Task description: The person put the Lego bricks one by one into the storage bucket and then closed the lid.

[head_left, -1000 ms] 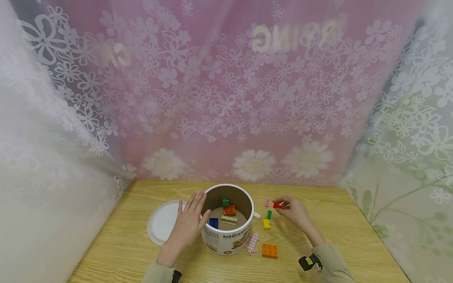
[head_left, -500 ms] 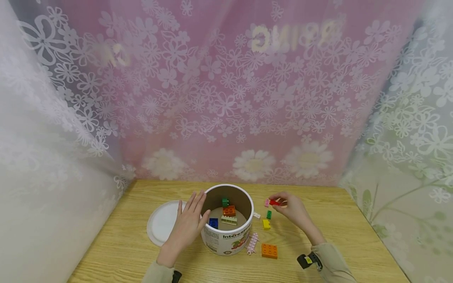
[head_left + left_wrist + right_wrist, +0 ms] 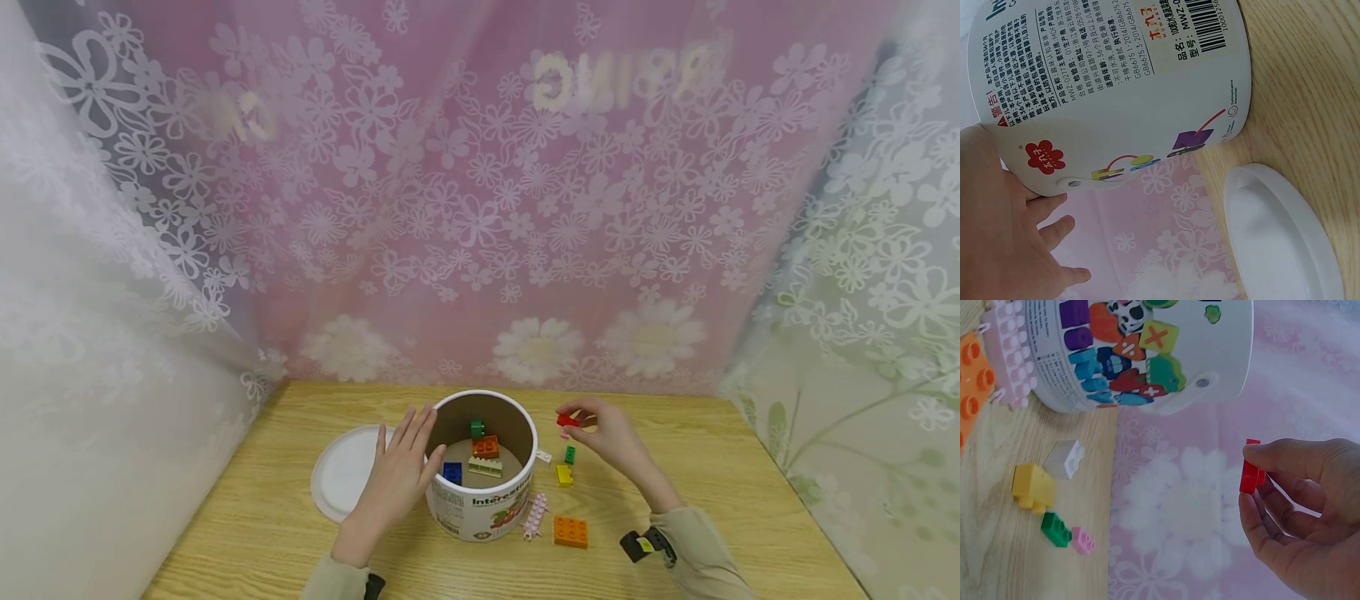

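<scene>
Between thumb and fingertips, my right hand [image 3: 609, 437] pinches a red toy brick [image 3: 1251, 467], held up off the table to the right of a round white bucket [image 3: 480, 517]. My left hand [image 3: 401, 467] rests on the bucket's left rim with its fingers extended. Inside the bucket lie a green brick [image 3: 477, 429], an orange brick [image 3: 486, 447], a pale cream brick [image 3: 486, 467] and a blue brick [image 3: 452, 472]. Below the right hand, a small pink brick [image 3: 1082, 540] lies beside a small green brick [image 3: 1056, 529].
A yellow brick [image 3: 564, 476], a white brick [image 3: 1064, 459], a studded pale pink piece [image 3: 536, 517] and a larger orange brick [image 3: 571, 532] lie on the wooden table [image 3: 247, 500] right of the bucket. Left of it sits a white lid [image 3: 347, 471]. Flowered curtains surround the table.
My right hand has moved left and slightly up with the red brick, nearer the bucket and over the small pink brick. The left hand stays on the rim.
</scene>
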`<action>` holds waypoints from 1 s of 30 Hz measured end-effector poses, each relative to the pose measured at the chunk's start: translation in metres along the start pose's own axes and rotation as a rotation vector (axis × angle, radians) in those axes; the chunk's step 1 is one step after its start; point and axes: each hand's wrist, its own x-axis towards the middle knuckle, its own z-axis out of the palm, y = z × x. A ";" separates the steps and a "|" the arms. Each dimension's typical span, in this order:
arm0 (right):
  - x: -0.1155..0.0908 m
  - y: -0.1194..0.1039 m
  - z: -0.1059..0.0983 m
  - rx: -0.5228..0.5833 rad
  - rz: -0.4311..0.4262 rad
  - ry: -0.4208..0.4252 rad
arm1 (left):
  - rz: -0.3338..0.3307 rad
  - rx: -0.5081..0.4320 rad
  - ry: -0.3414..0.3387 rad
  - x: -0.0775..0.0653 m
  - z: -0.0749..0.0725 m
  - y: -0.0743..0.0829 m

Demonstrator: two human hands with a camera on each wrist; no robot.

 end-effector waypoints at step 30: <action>0.029 -0.070 0.043 0.059 -0.202 -0.064 | -0.011 0.001 -0.020 0.000 -0.002 0.000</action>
